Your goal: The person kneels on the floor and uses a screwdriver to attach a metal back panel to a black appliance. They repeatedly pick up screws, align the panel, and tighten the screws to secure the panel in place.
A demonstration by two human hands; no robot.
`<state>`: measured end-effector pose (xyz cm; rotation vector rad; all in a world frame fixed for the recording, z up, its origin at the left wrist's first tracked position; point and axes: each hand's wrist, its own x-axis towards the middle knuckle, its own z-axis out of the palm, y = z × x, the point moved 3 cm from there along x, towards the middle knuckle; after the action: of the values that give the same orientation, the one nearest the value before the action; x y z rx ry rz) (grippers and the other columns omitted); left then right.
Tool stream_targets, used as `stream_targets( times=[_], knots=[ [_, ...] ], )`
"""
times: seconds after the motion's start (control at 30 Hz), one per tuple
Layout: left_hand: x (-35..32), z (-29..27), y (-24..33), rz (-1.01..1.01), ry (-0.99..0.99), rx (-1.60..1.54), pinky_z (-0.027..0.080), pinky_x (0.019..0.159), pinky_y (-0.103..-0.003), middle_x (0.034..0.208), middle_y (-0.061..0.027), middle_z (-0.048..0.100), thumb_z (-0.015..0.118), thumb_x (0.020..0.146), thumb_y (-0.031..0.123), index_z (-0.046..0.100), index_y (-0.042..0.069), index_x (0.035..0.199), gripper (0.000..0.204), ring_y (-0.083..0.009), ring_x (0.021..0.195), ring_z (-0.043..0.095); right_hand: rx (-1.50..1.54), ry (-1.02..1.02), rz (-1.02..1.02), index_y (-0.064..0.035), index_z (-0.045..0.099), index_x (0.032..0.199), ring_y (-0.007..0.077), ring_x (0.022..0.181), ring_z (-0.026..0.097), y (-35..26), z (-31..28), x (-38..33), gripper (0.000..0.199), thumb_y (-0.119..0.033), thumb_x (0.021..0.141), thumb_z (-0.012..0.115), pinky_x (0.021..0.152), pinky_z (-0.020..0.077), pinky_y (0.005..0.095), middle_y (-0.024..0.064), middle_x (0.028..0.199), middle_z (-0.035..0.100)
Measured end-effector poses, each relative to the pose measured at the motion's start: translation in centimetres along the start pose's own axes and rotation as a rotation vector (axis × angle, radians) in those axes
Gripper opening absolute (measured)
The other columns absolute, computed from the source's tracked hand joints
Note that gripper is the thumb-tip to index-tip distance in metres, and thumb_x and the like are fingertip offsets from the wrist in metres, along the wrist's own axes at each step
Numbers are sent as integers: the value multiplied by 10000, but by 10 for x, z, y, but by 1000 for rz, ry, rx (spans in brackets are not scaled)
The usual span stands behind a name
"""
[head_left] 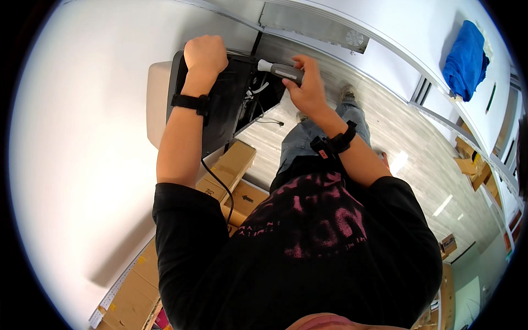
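The left hand (207, 54) was curled tight at the upper edge of a black casing (224, 104); its fingertips were hidden, so whether it gripped that edge could not be told. The right hand (309, 91) was wrapped around a grey handheld tool (287, 72), thumb below and fingers above, with the tool's pale tapered end pointing toward the casing's upper right corner. Each wrist wore a black band.

The casing stood tilted, its dark flat panel under the left forearm. Along its right edge it was open, and white and dark wires (257, 91) showed inside. A thin lead with a small black connector (281, 124) reached out past that edge. A beige part (159, 102) stuck out beyond the left edge, and a black cable (220, 184) ran down from near the lower edge, passing in front of cardboard boxes (235, 160).

Farther out, a large white surface (82, 137) spread left of the casing. To the right lay the wood-patterned floor (393, 137), and beyond it a white tabletop (434, 88), with a blue cloth (465, 61) near its upper right corner.
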<state>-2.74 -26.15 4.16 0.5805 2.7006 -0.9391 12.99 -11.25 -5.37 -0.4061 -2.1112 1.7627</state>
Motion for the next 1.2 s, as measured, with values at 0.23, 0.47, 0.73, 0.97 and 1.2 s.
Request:
stream_targets(
  times=[0.23,0.47,0.73,0.97,1.2],
  knots=[
    [2,3,-2,-3,-23,-30,533,611,-355,751,-115,683,646,677,125,697,90,722,77,-296,713,671,-122,-152,52,-63,505,1124,332,852,598,-3,0,-1,413,-207,787,695,700,486,411,176,978,581],
    [3,2,-2,3,1,-66,534,613,-351,761,-115,687,646,680,129,697,92,722,77,-296,718,673,106,-388,537,-56,454,1213,315,924,582,22,7,2,550,-235,773,731,773,465,362,171,1010,568],
    [2,1,-2,-5,-5,-67,535,619,-350,769,-111,691,645,681,130,701,99,741,87,-291,729,677,-94,-177,91,-45,481,1183,270,840,582,7,0,-3,455,-313,856,648,714,473,339,148,912,567],
    [2,3,-3,-6,8,-54,538,634,-350,775,-112,692,647,685,133,700,95,739,85,-293,740,679,395,-508,749,-31,489,1152,93,518,518,10,2,2,406,-229,846,668,411,436,234,58,706,561],
    [1,1,-1,-8,1,-68,540,639,-357,776,-114,691,648,687,137,700,98,738,82,-295,741,678,387,-620,691,-28,499,1097,93,455,484,5,-1,2,352,-271,875,622,415,424,245,52,637,548]
  ],
)
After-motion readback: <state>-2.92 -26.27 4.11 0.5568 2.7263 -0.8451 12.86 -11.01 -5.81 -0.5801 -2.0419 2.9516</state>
